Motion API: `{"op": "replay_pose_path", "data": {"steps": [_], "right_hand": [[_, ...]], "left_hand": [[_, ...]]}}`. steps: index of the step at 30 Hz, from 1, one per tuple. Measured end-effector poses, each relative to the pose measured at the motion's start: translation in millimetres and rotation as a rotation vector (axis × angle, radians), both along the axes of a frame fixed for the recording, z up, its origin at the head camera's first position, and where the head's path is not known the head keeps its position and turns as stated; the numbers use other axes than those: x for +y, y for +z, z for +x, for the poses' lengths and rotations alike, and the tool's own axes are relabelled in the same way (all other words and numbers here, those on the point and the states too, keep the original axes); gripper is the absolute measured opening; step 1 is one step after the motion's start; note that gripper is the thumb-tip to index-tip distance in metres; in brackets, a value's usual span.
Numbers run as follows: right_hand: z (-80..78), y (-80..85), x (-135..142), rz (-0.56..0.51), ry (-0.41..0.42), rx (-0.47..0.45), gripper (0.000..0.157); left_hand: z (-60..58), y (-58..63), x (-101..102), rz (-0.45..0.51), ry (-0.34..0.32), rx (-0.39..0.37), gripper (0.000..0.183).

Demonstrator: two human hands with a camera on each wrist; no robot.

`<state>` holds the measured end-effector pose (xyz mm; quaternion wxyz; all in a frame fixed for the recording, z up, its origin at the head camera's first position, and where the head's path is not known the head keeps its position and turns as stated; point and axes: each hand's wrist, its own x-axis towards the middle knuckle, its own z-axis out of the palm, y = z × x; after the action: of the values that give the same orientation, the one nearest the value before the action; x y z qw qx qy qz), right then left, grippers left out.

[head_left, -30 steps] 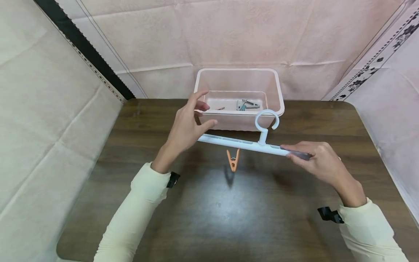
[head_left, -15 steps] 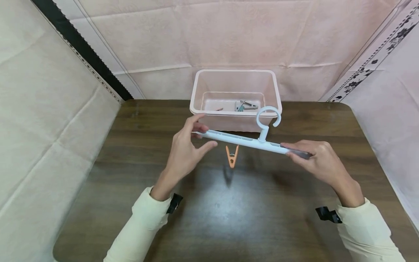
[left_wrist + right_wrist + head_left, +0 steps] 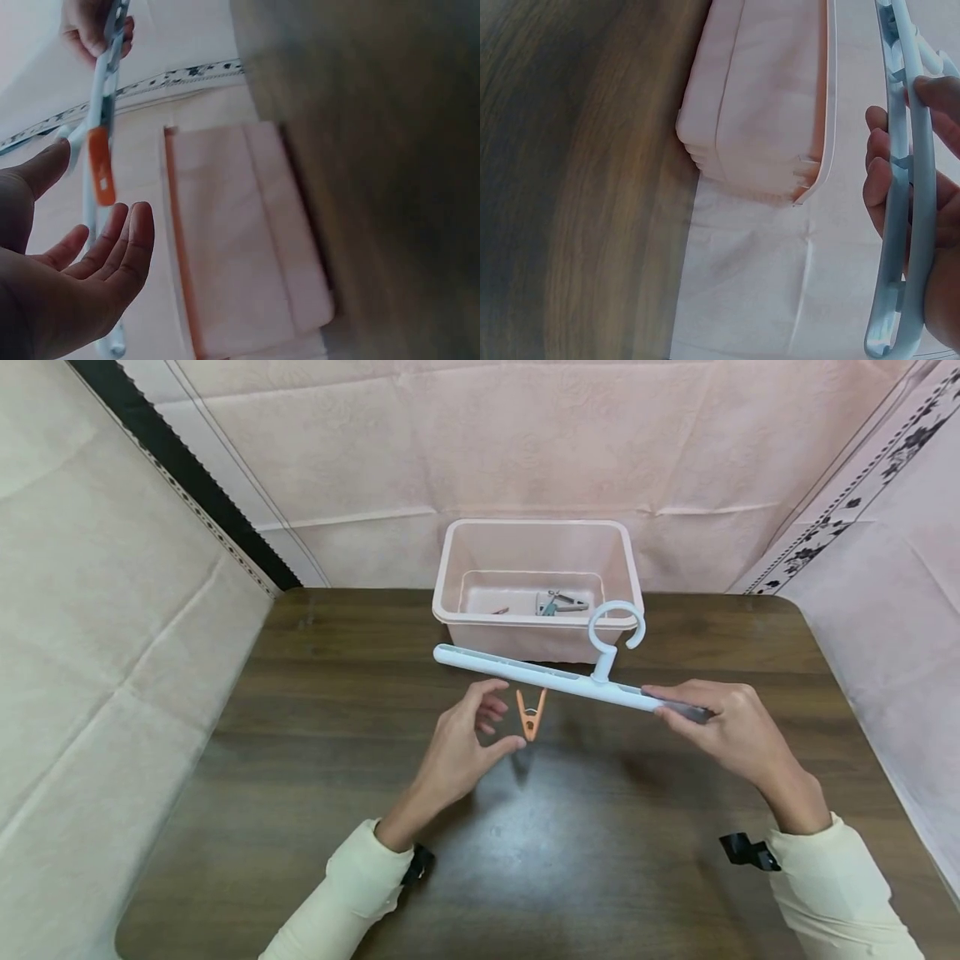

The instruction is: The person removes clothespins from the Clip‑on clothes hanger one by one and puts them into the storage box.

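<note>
My right hand [image 3: 731, 727] grips the right end of a light blue plastic clothes hanger [image 3: 517, 672], which is held above the table with its hook upward. In the right wrist view, fingers and thumb wrap the hanger bar [image 3: 924, 217]. An orange clothespin [image 3: 531, 727] is at the near side of the bar, its two handles spread toward it; the left wrist view shows the clothespin [image 3: 102, 166] against the bar. Just left of it is my left hand [image 3: 459, 745], fingers and thumb spread apart, the thumb tip close to the clothespin. Whether they touch is unclear.
Behind the hanger stands a pale pink plastic bin [image 3: 525, 639] holding several small clothespins [image 3: 562, 603]. The dark wooden table [image 3: 510, 877] spreads below, and pale cloth [image 3: 540, 443] covers the walls behind and beside it.
My left hand has come away from the hanger's left end and moved right and nearer to me, to the clothespin. The hanger's left end has risen slightly; my right hand keeps its grip.
</note>
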<state>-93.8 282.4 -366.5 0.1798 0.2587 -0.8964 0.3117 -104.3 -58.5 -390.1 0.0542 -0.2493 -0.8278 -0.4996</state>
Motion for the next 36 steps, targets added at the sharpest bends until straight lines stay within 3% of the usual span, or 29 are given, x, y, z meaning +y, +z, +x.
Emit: {"op": "replay_pose_path", "data": {"steps": [10,21,30,36], "right_hand": [[0.4,-2.4,0,-0.010,0.002,-0.010,0.039],[1.1,-3.3,1,-0.015,0.006,-0.001,0.039],[-0.3,-6.0,0,-0.017,0.023,0.002,0.040],[-1.1,-6.4,-1,-0.023,0.027,0.004,0.040]], "left_hand": [[2.3,-12.4,15,0.039,0.013,-0.109,0.068],[3.3,-13.9,24,0.089,0.010,-0.222,0.066],[6.1,-16.2,27,0.185,0.036,-0.156,0.052],[9.2,-21.0,33,0.209,0.080,-0.207,0.060]]}}
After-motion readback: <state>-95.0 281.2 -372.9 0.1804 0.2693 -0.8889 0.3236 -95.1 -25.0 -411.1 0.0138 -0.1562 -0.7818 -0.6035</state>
